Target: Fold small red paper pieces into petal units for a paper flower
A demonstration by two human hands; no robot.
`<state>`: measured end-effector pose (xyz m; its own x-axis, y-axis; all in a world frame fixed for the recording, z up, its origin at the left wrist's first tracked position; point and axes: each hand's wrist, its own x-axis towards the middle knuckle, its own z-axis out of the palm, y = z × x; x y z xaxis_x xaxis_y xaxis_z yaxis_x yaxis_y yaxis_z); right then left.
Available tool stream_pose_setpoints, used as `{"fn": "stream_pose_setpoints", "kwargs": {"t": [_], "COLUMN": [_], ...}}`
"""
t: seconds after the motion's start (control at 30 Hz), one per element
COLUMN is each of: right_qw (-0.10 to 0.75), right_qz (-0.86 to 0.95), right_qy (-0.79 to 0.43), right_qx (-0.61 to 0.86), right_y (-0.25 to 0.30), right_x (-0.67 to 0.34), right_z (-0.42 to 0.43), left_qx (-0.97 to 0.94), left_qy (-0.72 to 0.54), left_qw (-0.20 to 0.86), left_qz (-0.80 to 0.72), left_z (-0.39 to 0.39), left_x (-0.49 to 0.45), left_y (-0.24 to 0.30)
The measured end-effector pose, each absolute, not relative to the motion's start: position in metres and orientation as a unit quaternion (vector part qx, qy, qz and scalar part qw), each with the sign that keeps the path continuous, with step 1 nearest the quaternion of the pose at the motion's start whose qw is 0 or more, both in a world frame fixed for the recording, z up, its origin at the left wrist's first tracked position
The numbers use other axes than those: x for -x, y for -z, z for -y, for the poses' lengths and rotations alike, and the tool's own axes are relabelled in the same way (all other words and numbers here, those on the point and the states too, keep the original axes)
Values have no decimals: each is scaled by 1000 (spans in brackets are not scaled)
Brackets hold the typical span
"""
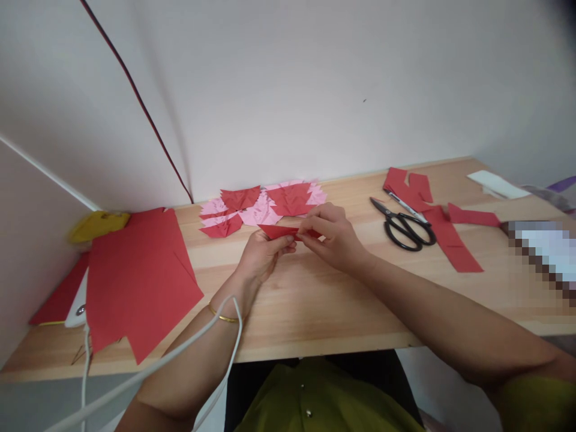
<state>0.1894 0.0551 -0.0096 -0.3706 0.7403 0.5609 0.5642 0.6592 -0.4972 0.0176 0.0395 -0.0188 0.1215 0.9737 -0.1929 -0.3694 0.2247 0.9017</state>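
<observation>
Your left hand and right hand pinch a red paper piece between thumb and fingers, above the wooden tabletop, near jagged pink and red paper cutouts. Black-handled scissors lie to your right, beside red paper strips.

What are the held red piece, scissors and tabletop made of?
Red piece: likely paper, matte; thin, straight-edged.
Scissors: blades probably metal, dark grey; handles smooth black, plastic or coated metal, can't tell.
Tabletop: wood or wood-look laminate, low sheen; pale grain bands show.
</observation>
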Motion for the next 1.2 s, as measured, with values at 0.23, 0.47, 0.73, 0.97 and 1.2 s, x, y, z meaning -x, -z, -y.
{"fn": "stream_pose_setpoints", "kwargs": {"t": [0.23, 0.47, 0.73, 0.97, 1.2], "right_qw": [355, 414, 455, 435, 435], "right_qz": [845, 821, 765, 795, 765], "right_qy": [-103, -164, -248, -265, -327], "right_qx": [386, 356, 384, 330, 344], "right_y": [10, 10, 11, 11, 13], "right_x": [-191, -189, -186, -186, -185], "right_z": [-55, -55, -55, -57, -56], "left_qx": [-353, -380, -499, -549, -561], "left_qy": [-540, -556, -556, -580, -581], "left_qw": [639, 610, 482, 392, 387], "left_qz": [-419, -419, -459, -457, -445], "left_z": [-40, -39, -38, -39, -38], "left_x": [-18, -20, -17, -17, -17], "left_y": [22, 18, 18, 16, 19]}}
